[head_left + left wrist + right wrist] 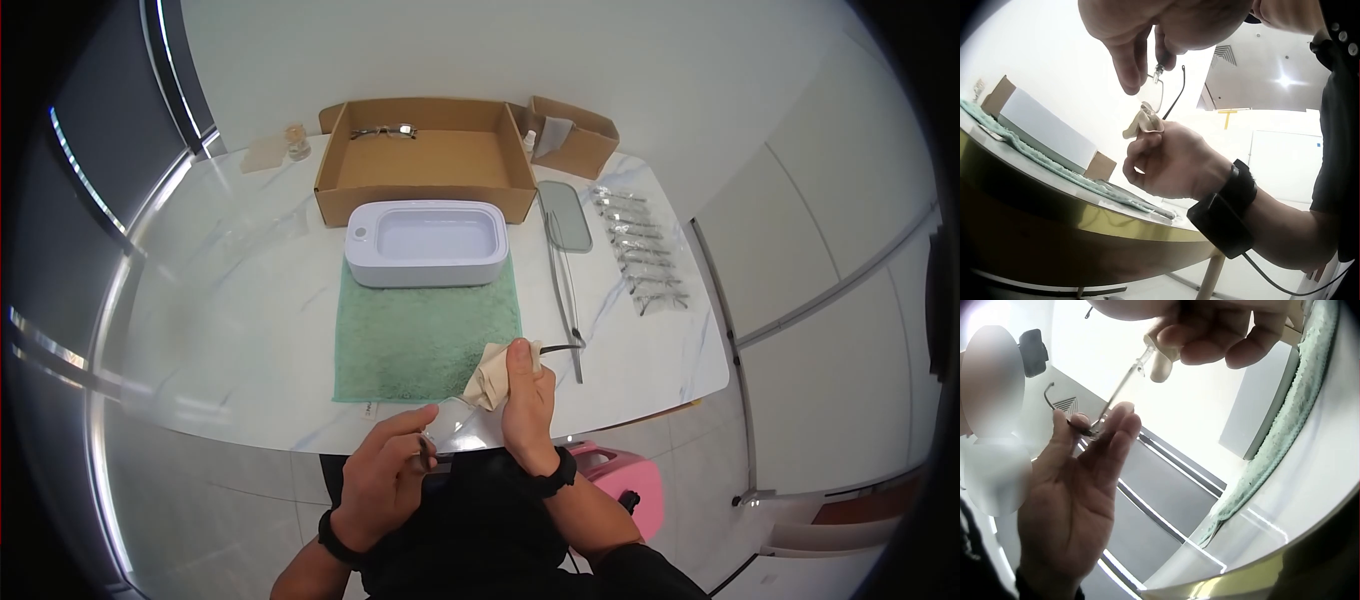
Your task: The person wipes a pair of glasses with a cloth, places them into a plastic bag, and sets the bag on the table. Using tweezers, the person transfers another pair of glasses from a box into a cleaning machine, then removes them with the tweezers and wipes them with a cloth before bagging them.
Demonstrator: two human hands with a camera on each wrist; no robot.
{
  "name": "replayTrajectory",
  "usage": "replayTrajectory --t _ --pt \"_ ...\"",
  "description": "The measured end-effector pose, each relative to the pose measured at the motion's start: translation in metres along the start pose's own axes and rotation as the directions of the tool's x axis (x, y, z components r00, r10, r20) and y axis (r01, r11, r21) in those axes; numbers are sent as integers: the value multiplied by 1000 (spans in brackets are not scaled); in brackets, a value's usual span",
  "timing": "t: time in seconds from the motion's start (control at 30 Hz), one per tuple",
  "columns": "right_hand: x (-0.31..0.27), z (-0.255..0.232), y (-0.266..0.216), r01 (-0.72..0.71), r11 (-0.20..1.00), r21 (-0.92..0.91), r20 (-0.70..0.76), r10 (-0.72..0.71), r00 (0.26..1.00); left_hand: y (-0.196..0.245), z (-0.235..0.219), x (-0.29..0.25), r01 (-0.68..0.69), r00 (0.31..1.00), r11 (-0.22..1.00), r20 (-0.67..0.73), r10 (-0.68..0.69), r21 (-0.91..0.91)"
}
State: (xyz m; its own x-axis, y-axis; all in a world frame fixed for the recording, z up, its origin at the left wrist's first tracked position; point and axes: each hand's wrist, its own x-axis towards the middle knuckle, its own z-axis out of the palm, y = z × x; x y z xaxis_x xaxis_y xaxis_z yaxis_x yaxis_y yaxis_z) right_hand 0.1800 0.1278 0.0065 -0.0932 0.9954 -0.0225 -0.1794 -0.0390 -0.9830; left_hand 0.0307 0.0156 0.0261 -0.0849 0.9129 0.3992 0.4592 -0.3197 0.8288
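Observation:
A pair of eyeglasses (1124, 386) with a thin frame is held between both hands, in front of the table's near edge. The left hand (385, 465) pinches one end of the frame near the hinge with thumb and fingertips. At the other end, the right hand (530, 405) grips a cream cloth (488, 378) folded against the glasses, its thumb on top. A dark temple (562, 348) sticks out past the right hand in the head view; another temple (1049, 400) rises beside the left hand in the right wrist view. The cloth hides part of the lens.
A white cleaner tub (430, 268) stands on a green towel (420, 345). Behind it, a cardboard box (425, 170) holds another pair of glasses (385, 131). To the right lie a grey tray (575, 225), long metal tweezers (562, 290) and several bagged glasses (640, 250). A pink stool (640, 485) is below.

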Motion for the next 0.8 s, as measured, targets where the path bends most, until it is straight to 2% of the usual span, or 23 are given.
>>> replayTrajectory --t 0.07,0.2,0.27,0.3,0.37,0.4,0.43,0.5,0.53,0.6,0.63,0.7,0.73,0.8 --pt "0 0 -3 44 999 5 36 -44 998 4 1 4 -25 997 1000 -76 26 5" --pt "-1 -4 -3 11 1000 20 137 -14 990 -5 3 1 -39 993 999 -108 42 30" --pt "-5 4 -11 -136 979 155 208 102 973 -10 -1 3 -93 985 987 -130 110 130" --pt "-8 8 -13 -132 979 153 202 99 974 -10 -2 4 -97 985 987 -127 113 125" --pt "-13 12 -14 -272 909 317 240 200 950 -9 -4 6 -87 984 986 -143 108 144" --pt "-10 6 -10 -295 908 296 319 198 927 -10 -4 6 -92 983 986 -143 112 139" --pt "-9 5 -6 -291 910 294 314 196 929 -11 -3 6 -90 984 987 -140 108 130" --pt "-6 8 -3 -118 973 201 232 70 970 -13 -2 6 -89 985 989 -137 105 121" --pt "-4 7 -1 -118 973 200 230 70 971 -14 -1 5 -101 985 985 -126 119 140" --pt "-1 4 4 45 999 18 159 -47 986 -15 1 3 -110 985 981 -116 130 161" --pt "0 4 4 44 999 18 161 -46 986 -15 3 1 -113 987 985 -103 127 132" --pt "2 3 3 57 998 -41 60 -54 997 -13 6 -1 -113 988 988 -92 123 106" --pt "3 1 1 56 998 -40 64 -54 997 -12 7 -1 -107 988 991 -100 115 86" --pt "8 -8 -3 -44 994 -102 161 60 985 -11 5 -1 -97 988 993 -113 105 70"
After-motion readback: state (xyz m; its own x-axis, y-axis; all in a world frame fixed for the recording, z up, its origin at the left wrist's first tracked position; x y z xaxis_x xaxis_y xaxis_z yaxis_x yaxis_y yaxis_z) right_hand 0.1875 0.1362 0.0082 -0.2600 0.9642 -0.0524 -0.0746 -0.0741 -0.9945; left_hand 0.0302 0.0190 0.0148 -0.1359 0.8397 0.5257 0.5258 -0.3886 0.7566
